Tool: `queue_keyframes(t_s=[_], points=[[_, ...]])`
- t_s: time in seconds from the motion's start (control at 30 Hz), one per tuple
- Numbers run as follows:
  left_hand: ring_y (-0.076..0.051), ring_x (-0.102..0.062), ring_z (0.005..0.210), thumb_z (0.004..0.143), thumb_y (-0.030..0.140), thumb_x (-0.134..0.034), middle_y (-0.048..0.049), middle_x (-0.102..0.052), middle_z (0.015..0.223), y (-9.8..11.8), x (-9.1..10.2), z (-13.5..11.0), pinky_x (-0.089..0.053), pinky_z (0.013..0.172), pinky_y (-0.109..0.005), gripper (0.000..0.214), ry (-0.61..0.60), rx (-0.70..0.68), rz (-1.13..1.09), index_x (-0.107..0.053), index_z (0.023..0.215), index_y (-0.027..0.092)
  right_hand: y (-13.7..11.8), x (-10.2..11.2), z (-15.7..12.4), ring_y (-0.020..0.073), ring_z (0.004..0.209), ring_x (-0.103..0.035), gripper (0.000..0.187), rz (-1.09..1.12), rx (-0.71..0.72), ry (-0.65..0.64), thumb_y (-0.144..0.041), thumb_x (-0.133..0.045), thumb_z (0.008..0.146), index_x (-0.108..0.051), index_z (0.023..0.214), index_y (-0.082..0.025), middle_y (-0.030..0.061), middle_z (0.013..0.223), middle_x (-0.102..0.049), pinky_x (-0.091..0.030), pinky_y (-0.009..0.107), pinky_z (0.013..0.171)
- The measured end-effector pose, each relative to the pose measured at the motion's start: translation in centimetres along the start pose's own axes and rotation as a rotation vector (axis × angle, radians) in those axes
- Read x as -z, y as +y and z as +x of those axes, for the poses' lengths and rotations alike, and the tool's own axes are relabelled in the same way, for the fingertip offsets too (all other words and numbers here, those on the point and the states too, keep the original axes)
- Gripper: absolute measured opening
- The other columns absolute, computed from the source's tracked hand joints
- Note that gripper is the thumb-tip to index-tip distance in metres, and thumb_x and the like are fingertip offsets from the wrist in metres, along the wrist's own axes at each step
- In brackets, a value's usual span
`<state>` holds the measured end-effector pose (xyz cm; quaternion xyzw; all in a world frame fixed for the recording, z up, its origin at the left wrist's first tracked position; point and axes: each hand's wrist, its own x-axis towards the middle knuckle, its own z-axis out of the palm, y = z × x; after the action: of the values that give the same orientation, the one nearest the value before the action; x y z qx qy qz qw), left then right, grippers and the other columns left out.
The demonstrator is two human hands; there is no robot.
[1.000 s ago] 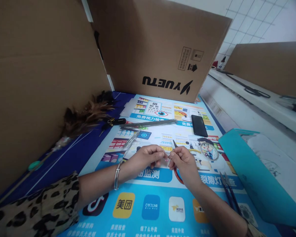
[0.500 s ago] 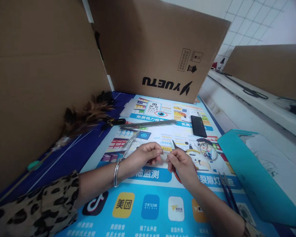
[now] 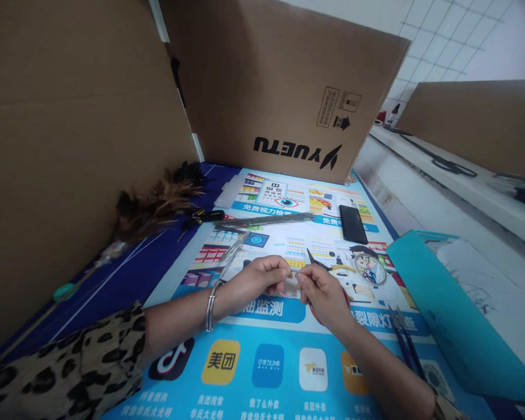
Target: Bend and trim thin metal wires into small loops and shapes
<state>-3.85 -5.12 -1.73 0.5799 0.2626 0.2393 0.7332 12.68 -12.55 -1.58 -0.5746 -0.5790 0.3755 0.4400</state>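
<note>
My left hand (image 3: pixel 262 275) is closed in a pinch, thumb against fingers, near the middle of the printed sheet. Close on its right, my right hand (image 3: pixel 321 291) pinches too, its fingertips almost meeting those of the left. A faint, thin strand shows between the fingertips, too fine to name. Partly under my right hand lie pliers with yellow and red handles (image 3: pixel 343 268), dark jaws pointing up and left. Beyond the hands lie a long bundle of thin metal wires (image 3: pixel 266 220) and a smaller bunch of wires (image 3: pixel 235 246).
A black phone (image 3: pixel 353 224) and a clear round dish (image 3: pixel 370 268) with small pieces lie right of centre. Blue-handled tweezers or scissors (image 3: pixel 405 338) rest beside a teal box (image 3: pixel 459 315). Brown feathers (image 3: pixel 153 201) lie left, by cardboard walls (image 3: pixel 280 76).
My left hand has shifted slightly right and down, its fingertips now nearer those of my right hand. The right hand has hardly moved. Both pinches are kept.
</note>
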Motion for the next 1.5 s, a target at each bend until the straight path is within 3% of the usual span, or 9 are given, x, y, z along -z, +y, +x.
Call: queue_keyframes(t_s=[0.3,0.47,0.57,0.7,0.83,0.93,1.13,1.27,1.5], points=[[-0.007,-0.045,0.054,0.081,0.039,-0.05,0.0018,-0.052,0.061,0.0,0.0,0.0,-0.029,0.05,-0.018,0.024,-0.002,-0.025,0.036,-0.053,0.08,0.014,0.1,-0.1,0.1,0.0101,0.049,-0.049,0.019,-0.012,0.009,0.006,-0.036,-0.049,0.083,-0.055,0.074,-0.02,-0.0035,0.054,-0.052,-0.038,0.022,0.05],[-0.007,-0.045,0.054,0.081,0.042,-0.049,0.0006,-0.054,0.064,0.4,-0.3,-0.1,-0.032,0.051,-0.019,0.028,0.015,-0.029,0.028,-0.053,0.083,0.015,-0.3,-0.3,0.2,0.01,0.046,-0.049,0.02,0.196,-0.089,0.013,-0.038,-0.048,0.083,-0.052,0.076,-0.019,-0.004,0.051,-0.053,-0.041,0.022,0.049],[-0.007,-0.044,0.055,0.083,0.042,-0.044,-0.0001,-0.054,0.072,1.1,0.2,0.0,-0.033,0.051,-0.02,0.028,0.1,-0.107,0.052,-0.052,0.088,0.016,-0.4,-0.2,0.4,0.0106,0.048,-0.053,0.022,0.315,-0.138,0.112,-0.04,-0.05,0.082,-0.051,0.077,-0.018,-0.0027,0.055,-0.056,-0.043,0.022,0.049],[-0.01,-0.046,0.061,0.082,0.037,-0.047,0.0003,-0.054,0.071,2.5,2.2,0.5,-0.036,0.057,-0.022,0.022,0.245,-0.249,0.476,-0.053,0.079,0.017,0.1,0.1,0.8,0.0115,0.054,-0.056,0.022,0.379,-0.139,0.239,-0.04,-0.054,0.079,-0.053,0.081,-0.018,-0.0008,0.062,-0.059,-0.046,0.025,0.054],[-0.017,-0.051,0.075,0.081,0.032,-0.048,-0.0032,-0.06,0.079,3.3,4.5,0.6,-0.034,0.067,-0.027,0.018,0.173,-0.292,1.081,-0.059,0.078,0.019,0.5,0.3,0.9,0.0123,0.058,-0.057,0.022,0.381,-0.123,0.275,-0.04,-0.055,0.079,-0.055,0.086,-0.018,0.0002,0.065,-0.06,-0.047,0.026,0.059],[-0.02,-0.052,0.076,0.078,0.035,-0.052,-0.0056,-0.061,0.083,2.8,5.4,0.6,-0.033,0.065,-0.028,0.019,0.141,-0.223,1.306,-0.06,0.078,0.019,0.6,0.4,1.0,0.0121,0.057,-0.055,0.023,0.342,-0.123,0.28,-0.04,-0.055,0.079,-0.055,0.087,-0.018,0.0003,0.063,-0.058,-0.046,0.026,0.057],[-0.021,-0.053,0.073,0.076,0.034,-0.053,-0.0068,-0.058,0.079,0.5,5.4,1.2,-0.035,0.064,-0.03,0.018,0.087,-0.191,1.32,-0.057,0.07,0.018,0.3,0.2,0.9,0.0114,0.054,-0.053,0.023,0.294,-0.119,0.249,-0.04,-0.056,0.078,-0.056,0.084,-0.018,-0.0003,0.06,-0.058,-0.044,0.024,0.053],[-0.023,-0.053,0.076,0.079,0.034,-0.049,-0.0092,-0.058,0.082,-0.4,5.1,1.2,-0.035,0.067,-0.032,0.019,0.067,-0.193,1.363,-0.056,0.077,0.017,0.2,0.0,0.8,0.0112,0.055,-0.052,0.021,0.265,-0.119,0.213,-0.038,-0.056,0.078,-0.056,0.084,-0.018,-0.0007,0.059,-0.057,-0.042,0.023,0.052],[-0.019,-0.052,0.063,0.086,0.033,-0.035,-0.007,-0.057,0.073,0.8,3.7,1.0,-0.033,0.058,-0.029,0.021,0.254,-0.166,1.229,-0.049,0.087,0.017,-0.1,0.0,0.8,0.0106,0.051,-0.052,0.022,0.273,-0.125,0.17,-0.039,-0.057,0.077,-0.055,0.083,-0.018,-0.0017,0.056,-0.057,-0.041,0.022,0.049]])
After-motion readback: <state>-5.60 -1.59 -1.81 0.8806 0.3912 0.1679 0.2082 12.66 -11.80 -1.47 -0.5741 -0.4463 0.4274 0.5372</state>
